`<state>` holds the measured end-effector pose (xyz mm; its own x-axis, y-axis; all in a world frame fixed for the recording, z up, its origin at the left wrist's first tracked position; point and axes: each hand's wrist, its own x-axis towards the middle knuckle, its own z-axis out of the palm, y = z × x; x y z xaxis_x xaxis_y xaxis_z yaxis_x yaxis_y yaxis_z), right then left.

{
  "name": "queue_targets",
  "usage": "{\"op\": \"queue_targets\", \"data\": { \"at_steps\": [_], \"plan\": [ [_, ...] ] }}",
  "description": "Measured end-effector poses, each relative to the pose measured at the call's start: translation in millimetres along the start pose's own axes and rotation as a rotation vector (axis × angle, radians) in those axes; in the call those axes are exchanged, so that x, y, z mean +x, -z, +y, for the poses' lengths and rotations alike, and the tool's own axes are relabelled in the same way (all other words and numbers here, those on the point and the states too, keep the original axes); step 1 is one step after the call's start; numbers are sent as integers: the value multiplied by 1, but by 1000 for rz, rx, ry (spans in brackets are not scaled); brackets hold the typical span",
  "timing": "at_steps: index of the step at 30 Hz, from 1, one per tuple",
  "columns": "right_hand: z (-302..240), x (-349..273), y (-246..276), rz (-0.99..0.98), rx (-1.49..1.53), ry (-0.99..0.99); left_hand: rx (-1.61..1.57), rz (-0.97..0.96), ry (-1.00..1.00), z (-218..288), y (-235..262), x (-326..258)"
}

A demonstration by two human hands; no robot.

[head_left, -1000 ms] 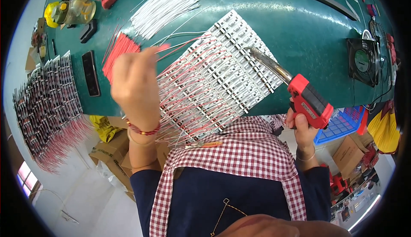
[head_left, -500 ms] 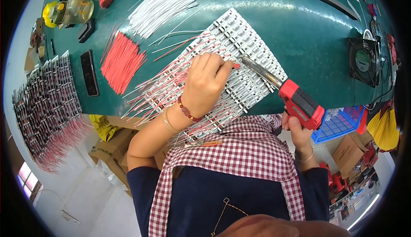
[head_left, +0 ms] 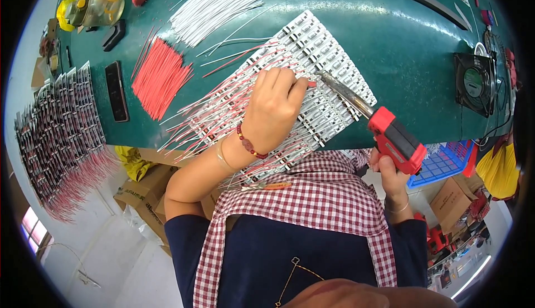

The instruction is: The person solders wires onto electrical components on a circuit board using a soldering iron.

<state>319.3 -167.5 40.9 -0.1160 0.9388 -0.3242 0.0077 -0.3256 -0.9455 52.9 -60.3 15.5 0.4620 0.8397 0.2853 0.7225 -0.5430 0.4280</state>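
Note:
A panel of white circuit boards (head_left: 345,85) lies slanted on the green bench, with red and white wires sticking out along its left side. My left hand (head_left: 273,107) is over the panel, thumb and fingers pinched on a red wire (head_left: 312,84) whose end shows beyond the fingertips. My right hand (head_left: 388,174) is closed around the handle of a red and black soldering gun (head_left: 397,141). Its metal barrel points up and left, and the tip is over the panel, just right of the red wire's end. Whether the tip touches a board I cannot tell.
Bundles of red wires (head_left: 159,79) and white wires (head_left: 214,10) lie left of the panel. Farther left are a phone (head_left: 116,92) and a stack of wired boards (head_left: 61,135). A small black fan (head_left: 473,82) stands at the right, above a blue basket (head_left: 440,166).
The whole view has shifted slightly. My left hand still pinches the red wire, and the soldering gun's tip stays close beside it, with hardly any movement against the panel.

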Motion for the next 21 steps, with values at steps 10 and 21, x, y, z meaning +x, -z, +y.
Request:
{"op": "queue_targets", "data": {
  "at_steps": [10,21],
  "plan": [
    [-1,1,-1,62,-87,131,48,83,-16,4,5,2],
    [6,-10,11,5,-11,9,1,57,4,8,-4,-5]
  ]
}}
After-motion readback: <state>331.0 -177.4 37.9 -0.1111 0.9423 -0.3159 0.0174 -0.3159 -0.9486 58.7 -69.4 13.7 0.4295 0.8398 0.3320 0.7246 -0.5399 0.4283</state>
